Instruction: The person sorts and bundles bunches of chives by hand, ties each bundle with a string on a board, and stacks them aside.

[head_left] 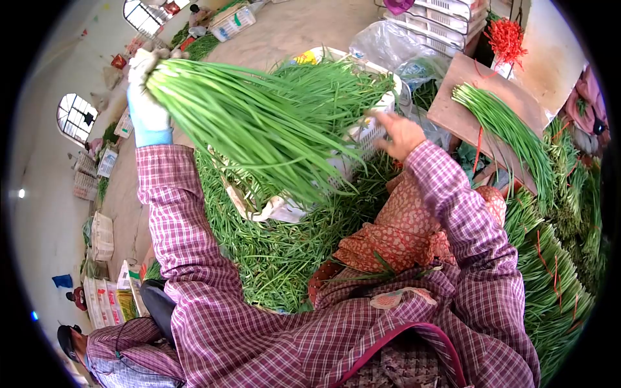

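My left hand (147,81), in a whitish glove with a blue cuff, grips a large bunch of green stalks (246,119) by its pale root ends. The leafy ends fan out down and to the right, over a white crate (372,129) heaped with more greens. My right hand (400,134) is bare and holds nothing, its fingers apart near the crate's right side, beyond the leaf tips. Loose green leaves (278,258) lie in a thick pile below the crate.
A board (446,107) at the right bears another bunch (501,119). Red ties (506,42) stand behind it. Tied bunches (550,278) are piled at the lower right. Stacked white crates (436,22) stand at the back. A person (116,346) is at the lower left.
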A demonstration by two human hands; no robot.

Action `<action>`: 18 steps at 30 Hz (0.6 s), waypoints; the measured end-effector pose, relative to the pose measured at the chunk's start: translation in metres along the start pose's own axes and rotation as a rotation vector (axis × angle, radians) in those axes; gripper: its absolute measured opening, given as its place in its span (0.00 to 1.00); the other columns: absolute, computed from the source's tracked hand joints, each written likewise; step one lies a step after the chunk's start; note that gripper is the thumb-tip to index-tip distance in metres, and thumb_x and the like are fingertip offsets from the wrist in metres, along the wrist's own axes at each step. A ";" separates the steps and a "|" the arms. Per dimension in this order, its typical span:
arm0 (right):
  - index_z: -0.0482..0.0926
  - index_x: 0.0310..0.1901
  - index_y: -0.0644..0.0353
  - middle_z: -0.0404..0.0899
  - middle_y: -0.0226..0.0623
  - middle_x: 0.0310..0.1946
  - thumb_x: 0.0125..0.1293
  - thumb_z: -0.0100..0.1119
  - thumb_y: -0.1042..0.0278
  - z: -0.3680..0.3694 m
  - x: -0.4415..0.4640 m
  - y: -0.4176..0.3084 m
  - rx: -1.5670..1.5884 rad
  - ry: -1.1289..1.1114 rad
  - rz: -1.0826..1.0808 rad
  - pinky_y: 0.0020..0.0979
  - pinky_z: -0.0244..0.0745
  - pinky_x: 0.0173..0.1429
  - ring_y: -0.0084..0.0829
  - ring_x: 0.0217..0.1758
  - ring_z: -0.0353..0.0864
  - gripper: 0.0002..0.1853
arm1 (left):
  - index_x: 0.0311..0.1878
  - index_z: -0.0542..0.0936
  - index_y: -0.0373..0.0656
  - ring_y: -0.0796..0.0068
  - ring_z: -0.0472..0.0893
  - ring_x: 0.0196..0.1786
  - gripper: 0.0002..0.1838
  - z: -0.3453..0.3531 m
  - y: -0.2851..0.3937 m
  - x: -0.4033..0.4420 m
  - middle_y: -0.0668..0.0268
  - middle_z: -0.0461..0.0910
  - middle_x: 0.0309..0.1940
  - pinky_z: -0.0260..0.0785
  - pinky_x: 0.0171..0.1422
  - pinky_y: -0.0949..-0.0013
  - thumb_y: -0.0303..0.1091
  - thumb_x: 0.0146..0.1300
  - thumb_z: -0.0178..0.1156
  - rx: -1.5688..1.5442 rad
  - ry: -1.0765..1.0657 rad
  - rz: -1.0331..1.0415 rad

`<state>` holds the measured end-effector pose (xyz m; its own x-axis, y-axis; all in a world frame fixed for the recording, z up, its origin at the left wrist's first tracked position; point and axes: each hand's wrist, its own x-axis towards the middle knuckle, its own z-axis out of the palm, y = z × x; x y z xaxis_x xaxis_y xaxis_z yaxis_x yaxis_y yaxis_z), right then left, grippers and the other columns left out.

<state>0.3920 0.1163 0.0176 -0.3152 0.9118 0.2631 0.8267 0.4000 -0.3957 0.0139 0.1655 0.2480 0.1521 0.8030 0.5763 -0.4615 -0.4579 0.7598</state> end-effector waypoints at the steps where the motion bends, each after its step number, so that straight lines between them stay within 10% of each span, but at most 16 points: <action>1: 0.63 0.68 0.45 0.76 0.41 0.43 0.61 0.63 0.47 -0.008 0.007 -0.004 0.079 0.120 -0.116 0.40 0.78 0.49 0.35 0.41 0.79 0.35 | 0.41 0.76 0.38 0.58 0.80 0.43 0.08 -0.006 -0.006 0.006 0.59 0.77 0.36 0.74 0.57 0.52 0.26 0.59 0.58 0.040 0.013 -0.019; 8: 0.63 0.67 0.39 0.64 0.41 0.60 0.52 0.68 0.41 -0.055 0.047 -0.141 0.383 0.504 -0.472 0.50 0.71 0.61 0.46 0.55 0.72 0.41 | 0.48 0.79 0.30 0.67 0.82 0.43 0.15 0.039 -0.044 0.040 0.57 0.81 0.39 0.76 0.51 0.66 0.31 0.68 0.51 0.477 0.085 0.059; 11: 0.66 0.63 0.38 0.62 0.46 0.58 0.52 0.71 0.59 -0.001 0.037 -0.131 0.271 0.528 -0.355 0.46 0.79 0.46 0.47 0.43 0.78 0.36 | 0.48 0.77 0.30 0.60 0.83 0.44 0.13 0.041 -0.042 0.059 0.56 0.81 0.41 0.79 0.50 0.62 0.30 0.66 0.55 0.328 0.058 0.009; 13: 0.71 0.58 0.41 0.72 0.48 0.49 0.58 0.61 0.68 0.043 0.014 -0.107 0.159 0.138 -0.131 0.37 0.80 0.30 0.40 0.31 0.82 0.25 | 0.47 0.78 0.30 0.63 0.83 0.42 0.13 0.030 -0.038 0.073 0.57 0.81 0.40 0.79 0.49 0.64 0.30 0.65 0.56 0.347 0.202 -0.014; 18: 0.78 0.57 0.35 0.78 0.39 0.48 0.68 0.55 0.63 0.082 -0.034 -0.042 -0.195 -0.529 0.022 0.35 0.81 0.48 0.31 0.41 0.83 0.17 | 0.43 0.79 0.31 0.70 0.83 0.39 0.12 0.019 -0.036 0.078 0.59 0.82 0.38 0.79 0.46 0.69 0.29 0.61 0.62 0.356 0.229 0.124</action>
<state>0.3302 0.0763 -0.0471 -0.4462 0.8621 -0.2401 0.8907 0.4016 -0.2132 0.0586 0.2373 0.2715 -0.1020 0.7790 0.6186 -0.1282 -0.6270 0.7684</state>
